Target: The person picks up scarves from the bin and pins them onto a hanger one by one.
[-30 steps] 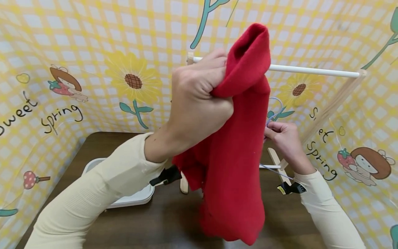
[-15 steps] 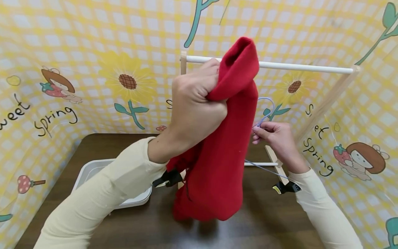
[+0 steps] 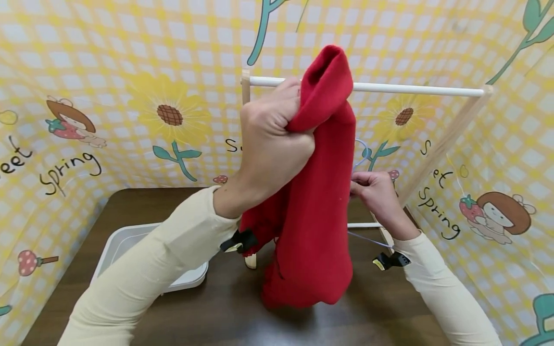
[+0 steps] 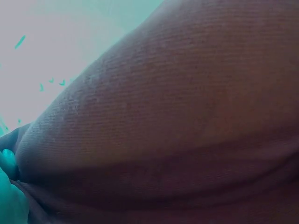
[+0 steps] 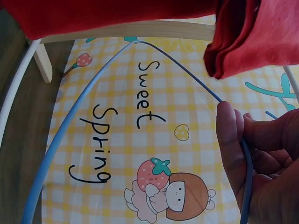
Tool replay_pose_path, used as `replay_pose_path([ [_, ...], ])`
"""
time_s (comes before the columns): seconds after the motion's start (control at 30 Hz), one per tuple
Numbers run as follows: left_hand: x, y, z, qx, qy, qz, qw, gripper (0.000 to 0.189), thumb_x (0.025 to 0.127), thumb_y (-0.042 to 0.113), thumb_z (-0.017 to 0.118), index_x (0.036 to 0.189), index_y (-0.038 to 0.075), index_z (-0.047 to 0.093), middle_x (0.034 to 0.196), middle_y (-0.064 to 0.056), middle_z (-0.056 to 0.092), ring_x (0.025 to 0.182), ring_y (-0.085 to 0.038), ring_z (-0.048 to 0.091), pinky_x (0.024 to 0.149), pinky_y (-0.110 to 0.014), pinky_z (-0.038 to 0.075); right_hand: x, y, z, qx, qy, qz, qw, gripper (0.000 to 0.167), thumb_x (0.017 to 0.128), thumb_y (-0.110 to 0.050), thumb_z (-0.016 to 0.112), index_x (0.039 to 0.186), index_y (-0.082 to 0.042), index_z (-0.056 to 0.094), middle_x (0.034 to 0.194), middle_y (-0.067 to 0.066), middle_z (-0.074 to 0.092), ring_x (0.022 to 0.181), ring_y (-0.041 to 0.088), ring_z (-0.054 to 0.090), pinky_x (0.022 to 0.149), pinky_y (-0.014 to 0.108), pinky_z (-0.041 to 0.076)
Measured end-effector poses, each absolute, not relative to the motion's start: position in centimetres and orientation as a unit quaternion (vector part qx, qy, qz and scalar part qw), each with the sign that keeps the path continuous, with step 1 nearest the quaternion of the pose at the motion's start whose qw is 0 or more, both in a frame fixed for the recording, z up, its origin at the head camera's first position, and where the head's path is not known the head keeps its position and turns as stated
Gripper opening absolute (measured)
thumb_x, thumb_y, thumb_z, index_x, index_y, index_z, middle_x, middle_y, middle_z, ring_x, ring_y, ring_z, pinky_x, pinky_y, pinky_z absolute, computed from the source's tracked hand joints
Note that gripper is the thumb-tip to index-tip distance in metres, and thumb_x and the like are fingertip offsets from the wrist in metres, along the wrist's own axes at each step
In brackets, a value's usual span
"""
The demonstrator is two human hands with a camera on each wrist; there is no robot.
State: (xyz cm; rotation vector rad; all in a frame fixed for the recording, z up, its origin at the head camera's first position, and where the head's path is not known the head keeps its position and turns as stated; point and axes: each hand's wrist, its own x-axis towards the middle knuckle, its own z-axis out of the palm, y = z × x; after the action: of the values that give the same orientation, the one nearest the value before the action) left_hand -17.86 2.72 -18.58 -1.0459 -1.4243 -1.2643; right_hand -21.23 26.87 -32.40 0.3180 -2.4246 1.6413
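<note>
My left hand [image 3: 279, 144] grips a red garment [image 3: 322, 206] near its upper opening, fingers curled into the cloth. The garment hangs down over the table, its folded-over edge standing above the fist. In the left wrist view the fabric [image 4: 163, 102] fills most of the picture, with fingertips [image 4: 9, 161] at the lower left edge. To the right of the garment, my right hand [image 3: 376, 197] pinches a thin blue-purple clothes hanger [image 5: 70, 114] near its hook. In the head view the garment hides part of the hanger; its hook [image 3: 362, 149] shows just beside the cloth.
Behind the hands stands a rack with a white top rail [image 3: 415, 89] and wooden side posts [image 3: 446, 139]. A white tray [image 3: 117, 235] sits on the brown table [image 3: 207, 317] at left, partly behind the left sleeve. Yellow checked cloth [image 3: 108, 48] surrounds the table.
The head view has shifted slightly. The garment's lower end has swung up a little and hangs farther left in the picture. Both hands keep their grips, and the hanger's hook sits closer behind the garment.
</note>
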Motion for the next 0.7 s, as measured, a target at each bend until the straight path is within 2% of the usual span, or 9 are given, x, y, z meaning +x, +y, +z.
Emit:
replay_pose_path([
  [0.1, -18.2, 2.7, -19.1, -0.415, -0.589, -0.514, 0.466, 0.033, 0.075, -0.018, 0.047, 0.047, 0.000, 0.044, 0.058, -0.011, 0.057, 0.070, -0.020, 0.055, 0.062, -0.022, 0.037, -21.1, 26.7, -32.2, 0.113, -0.813, 0.563, 0.097, 0.016, 0.094, 0.000, 0.067, 0.092, 0.016, 0.069, 0.066, -0.012, 0.070, 0.060, 0.007, 0.068, 0.064, 0.025, 0.059],
  [0.23, -18.7, 2.7, -19.8, -0.412, -0.591, -0.522, 0.457, 0.032, 0.077, -0.017, 0.048, 0.049, -0.001, 0.050, 0.061, -0.012, 0.061, 0.076, -0.022, 0.061, 0.065, -0.023, 0.045, -21.0, 26.5, -31.9, 0.127, -0.791, 0.591, 0.093, 0.015, 0.094, 0.004, 0.066, 0.083, 0.012, 0.068, 0.064, -0.003, 0.070, 0.058, 0.012, 0.069, 0.063, 0.029, 0.060],
  [0.37, -19.1, 2.8, -20.3, -0.408, -0.590, -0.533, 0.448, 0.030, 0.077, -0.017, 0.047, 0.052, -0.003, 0.055, 0.065, -0.013, 0.066, 0.080, -0.023, 0.064, 0.069, -0.024, 0.049, -20.8, 26.5, -31.5, 0.127, -0.784, 0.601, 0.092, 0.016, 0.094, 0.005, 0.065, 0.084, 0.016, 0.066, 0.067, 0.000, 0.070, 0.058, 0.011, 0.068, 0.063, 0.031, 0.061],
  [0.53, -19.5, 3.0, -20.8, -0.398, -0.599, -0.530, 0.449, 0.030, 0.077, -0.015, 0.046, 0.050, -0.002, 0.052, 0.064, -0.012, 0.066, 0.075, -0.020, 0.061, 0.064, -0.022, 0.042, -20.5, 26.3, -31.2, 0.120, -0.781, 0.605, 0.098, 0.013, 0.094, 0.003, 0.067, 0.083, 0.010, 0.071, 0.076, 0.005, 0.071, 0.062, 0.011, 0.067, 0.063, 0.032, 0.061],
  [0.7, -19.7, 3.2, -21.3, -0.393, -0.618, -0.512, 0.450, 0.031, 0.075, -0.015, 0.046, 0.049, 0.002, 0.046, 0.060, -0.008, 0.058, 0.069, -0.016, 0.052, 0.059, -0.021, 0.032, -20.2, 26.2, -31.0, 0.119, -0.782, 0.602, 0.109, 0.019, 0.094, 0.003, 0.068, 0.081, 0.016, 0.066, 0.071, 0.003, 0.070, 0.061, 0.011, 0.066, 0.063, 0.031, 0.061],
])
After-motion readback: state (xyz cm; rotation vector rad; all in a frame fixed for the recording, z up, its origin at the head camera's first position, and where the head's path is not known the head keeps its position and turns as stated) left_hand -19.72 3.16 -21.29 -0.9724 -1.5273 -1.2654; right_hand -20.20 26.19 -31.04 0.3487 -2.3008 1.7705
